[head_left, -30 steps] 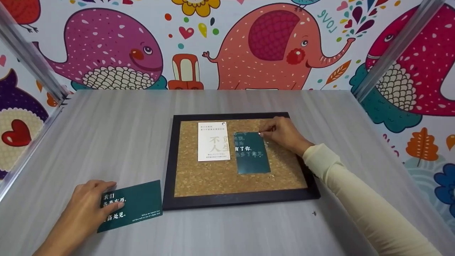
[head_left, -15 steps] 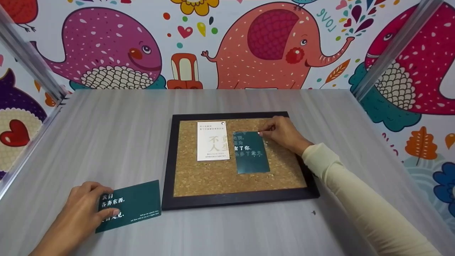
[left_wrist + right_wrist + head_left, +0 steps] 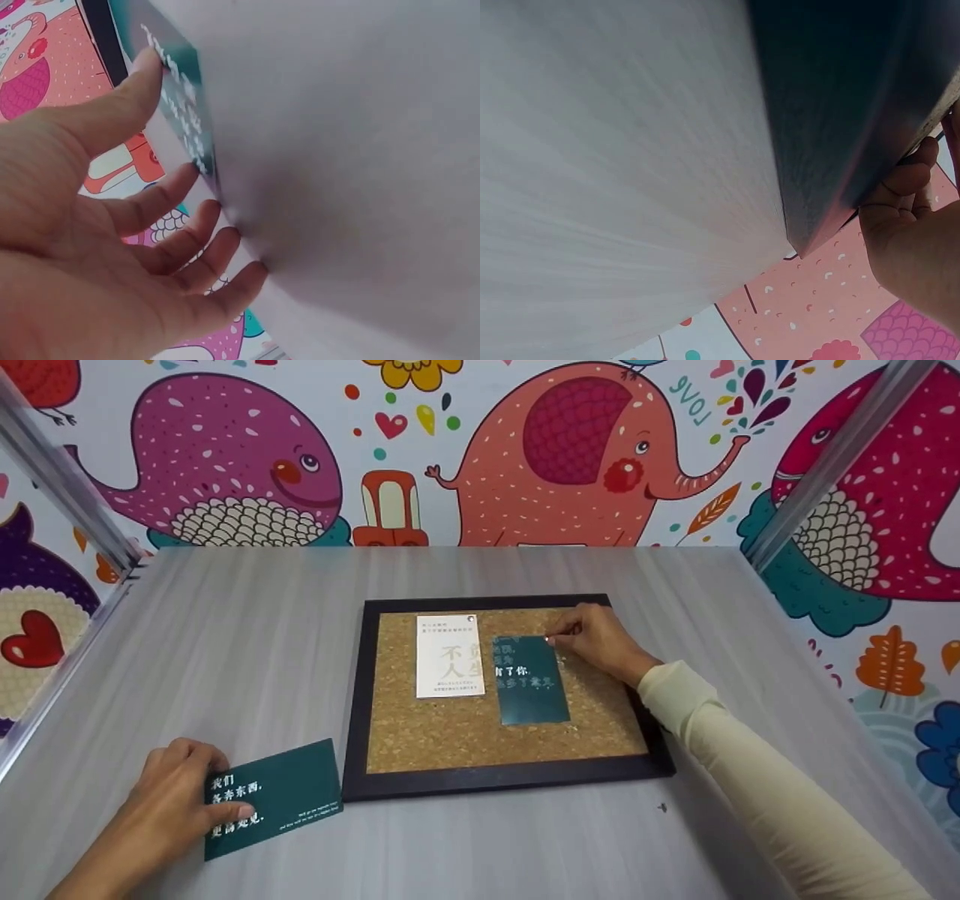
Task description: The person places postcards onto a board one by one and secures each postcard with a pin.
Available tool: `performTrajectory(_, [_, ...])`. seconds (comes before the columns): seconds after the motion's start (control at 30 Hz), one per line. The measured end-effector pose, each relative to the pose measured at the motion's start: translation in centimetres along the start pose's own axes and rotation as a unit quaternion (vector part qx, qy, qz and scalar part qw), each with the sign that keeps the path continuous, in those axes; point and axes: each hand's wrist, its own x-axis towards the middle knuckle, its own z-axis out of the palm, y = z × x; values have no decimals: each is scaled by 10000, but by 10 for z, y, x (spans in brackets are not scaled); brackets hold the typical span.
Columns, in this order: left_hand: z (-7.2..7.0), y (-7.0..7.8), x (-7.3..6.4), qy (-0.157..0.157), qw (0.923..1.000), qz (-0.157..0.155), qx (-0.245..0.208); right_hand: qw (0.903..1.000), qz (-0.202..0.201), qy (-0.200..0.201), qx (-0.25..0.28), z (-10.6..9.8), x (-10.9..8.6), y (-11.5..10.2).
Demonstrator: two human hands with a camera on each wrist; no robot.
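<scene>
A cork board (image 3: 435, 739) in a black frame lies on the table. My right hand (image 3: 596, 637) pinches a small pale pushpin (image 3: 548, 640) at the upper right corner of a green card (image 3: 534, 701) on the cork. The fingers mostly cover the pin. To that card's left, a white card (image 3: 450, 660) has a pin in its upper right corner. Left of the frame lies a second green card (image 3: 292, 787) with white writing. My left hand (image 3: 172, 791) rests its thumb on this card's face; its other fingers spread by the edge and on the table, as the left wrist view shows.
The grey table (image 3: 247, 645) reaches back to a wall with cartoon elephants (image 3: 555, 502). Metal posts (image 3: 840, 465) stand at the booth's corners. A small dark speck (image 3: 661, 808) lies on the table near the frame's lower right corner.
My left hand has slid slightly left and its fingers have drawn back, so more writing shows. The green card under it has turned a little. The right hand stays at the pin.
</scene>
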Motion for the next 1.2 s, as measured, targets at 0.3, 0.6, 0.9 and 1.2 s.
performTrajectory(0.3, [-9, -3, 1, -20, 9989, -116, -452, 9999, -89, 79, -83, 1, 1, 1])
performTrajectory(0.6, [-19, -6, -2, 534, 9963, -157, -657, 10000, 16, 57, -20, -1, -1, 0])
performTrajectory(0.9, [-23, -16, -2, 414, 9945, -327, -907, 10000, -50, 42, 18, -1, -1, 2])
performTrajectory(1.2, [-27, -24, -6, 133, 9860, -462, -1600, 9999, -67, 64, -139, 1, 0, 1])
